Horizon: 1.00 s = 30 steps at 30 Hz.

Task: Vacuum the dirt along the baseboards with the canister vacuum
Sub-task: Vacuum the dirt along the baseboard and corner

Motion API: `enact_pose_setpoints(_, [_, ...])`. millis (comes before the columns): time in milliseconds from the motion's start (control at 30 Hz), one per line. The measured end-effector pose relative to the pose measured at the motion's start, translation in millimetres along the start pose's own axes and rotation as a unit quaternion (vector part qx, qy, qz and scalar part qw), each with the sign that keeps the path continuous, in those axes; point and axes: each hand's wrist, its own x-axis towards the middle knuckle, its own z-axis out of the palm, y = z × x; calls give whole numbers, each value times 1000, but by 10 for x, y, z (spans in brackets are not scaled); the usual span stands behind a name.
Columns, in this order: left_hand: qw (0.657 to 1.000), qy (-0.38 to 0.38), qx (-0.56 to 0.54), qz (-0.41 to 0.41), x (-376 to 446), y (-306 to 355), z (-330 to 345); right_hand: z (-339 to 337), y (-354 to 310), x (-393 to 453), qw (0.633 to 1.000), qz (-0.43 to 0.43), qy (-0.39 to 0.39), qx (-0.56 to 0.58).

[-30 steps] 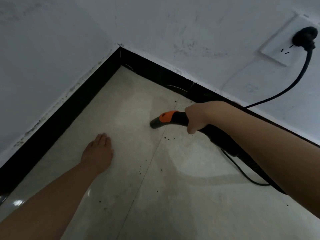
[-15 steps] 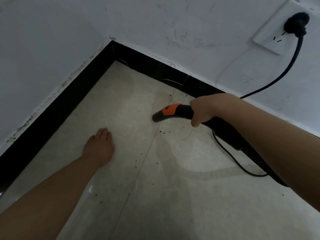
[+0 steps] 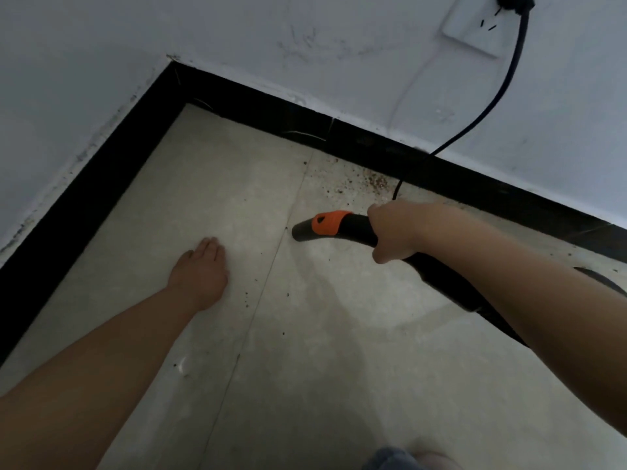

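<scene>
Pale tiled floor (image 3: 339,334) edged by a black baseboard (image 3: 271,111): our right hand (image 3: 393,232) clamps the black, orange-collared vacuum nozzle (image 3: 320,225) short of the brown dirt (image 3: 369,181) beside that baseboard, our left hand (image 3: 200,269) lies flat and empty, and we risk snagging the black power cord (image 3: 509,76).

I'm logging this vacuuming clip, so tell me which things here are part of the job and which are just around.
Part of the job:
vacuum nozzle, held in the right hand
dirt by the baseboard
power cord, plugged into the wall socket

Just around:
left hand, flat on the floor
</scene>
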Motion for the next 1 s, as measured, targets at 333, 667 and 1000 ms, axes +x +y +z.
enact_pose_setpoints(333, [1000, -24, -11, -9, 8, 28, -24, 86, 224, 62, 998, 39, -1, 50])
enact_pose_setpoints(667, [1000, -13, -13, 4, 88, 187, -76, 245, -26, 181, 995, -14, 49, 84])
enact_pose_setpoints(1000, [999, -14, -29, -14, 25, 157, -107, 189, 126, 261, 989, 39, 72, 125])
